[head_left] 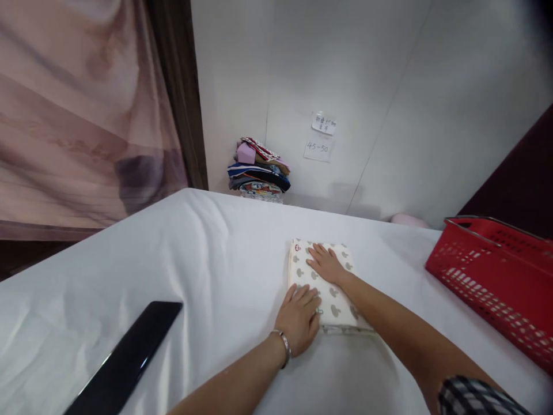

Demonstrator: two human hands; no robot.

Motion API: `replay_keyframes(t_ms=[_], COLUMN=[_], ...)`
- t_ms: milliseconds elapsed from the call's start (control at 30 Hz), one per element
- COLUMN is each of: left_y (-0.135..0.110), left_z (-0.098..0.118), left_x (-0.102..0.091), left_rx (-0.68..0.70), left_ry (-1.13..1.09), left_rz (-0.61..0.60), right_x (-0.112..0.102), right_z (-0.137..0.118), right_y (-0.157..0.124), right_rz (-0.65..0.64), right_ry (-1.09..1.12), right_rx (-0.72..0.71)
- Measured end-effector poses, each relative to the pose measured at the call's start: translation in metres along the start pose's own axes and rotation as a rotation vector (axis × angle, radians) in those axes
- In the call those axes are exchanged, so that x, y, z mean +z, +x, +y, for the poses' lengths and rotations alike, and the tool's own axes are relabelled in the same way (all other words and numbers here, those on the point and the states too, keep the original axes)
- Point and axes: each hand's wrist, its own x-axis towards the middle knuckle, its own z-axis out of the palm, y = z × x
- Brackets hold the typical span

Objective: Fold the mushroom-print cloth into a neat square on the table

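Observation:
A folded white cloth (334, 302) printed with grey-green mushroom-like shapes lies flat on the white-covered table. Near its far left corner is a small red mark. My left hand (298, 317) rests over the cloth's near left edge, fingers extended and pointing away from me; a silver bracelet circles that wrist. Flat on the upper middle of the same cloth lies my right hand (327, 264), its fingers spread. Neither hand grips anything. Parts of the cloth under both hands and the right forearm are hidden.
A red plastic basket (496, 271) stands at the right. On the left lies a long glossy black object (129, 357). Beyond the table's far edge (259, 199), folded clothes (259, 170) are stacked against the wall. Two paper notes (317, 148) hang there, and a patterned curtain (78, 115) hangs at left.

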Motion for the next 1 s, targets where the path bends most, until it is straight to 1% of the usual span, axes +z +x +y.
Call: replay_keyframes(t_ms=[100,200,267,333,367,433,533,600,733,900,1000], left_y=[0.000,0.000,0.000,0.000,0.000,0.000,0.000,0.001,0.000,-0.003,-0.002], left_z=[-0.001,-0.002,-0.003,-0.003,-0.003,-0.003,-0.002,-0.001,0.001,0.003,-0.001], left_x=[0.000,0.000,0.001,0.002,0.002,0.001,-0.001,-0.003,-0.006,-0.009,-0.009], left_rx=[0.008,0.021,0.028,0.032,0.033,0.033,0.026,0.020,0.018,0.000,-0.035], left_ry=[-0.001,0.001,0.005,0.007,0.007,0.002,-0.009,-0.018,-0.054,-0.088,-0.127], left_rz=[-0.002,0.009,0.018,0.023,0.024,0.024,0.024,0.023,0.009,-0.003,0.051], right_x=[-0.010,-0.015,-0.012,-0.005,-0.001,0.007,0.014,0.015,0.017,0.025,0.028], right_z=[0.000,0.007,0.018,0.033,0.041,0.055,0.065,0.065,0.058,0.063,0.065], right_y=[-0.007,-0.026,-0.042,-0.060,-0.069,-0.084,-0.100,-0.105,-0.109,-0.110,-0.111], right_rz=[-0.027,-0.009,0.047,0.159,0.228,0.333,0.388,0.403,0.442,0.461,0.462], right_ry=[0.054,0.084,0.101,0.174,0.254,0.516,0.946,1.098,1.151,1.125,1.094], right_rx=[0.002,0.036,0.102,0.204,0.268,0.414,0.581,0.622,0.649,0.637,0.613])
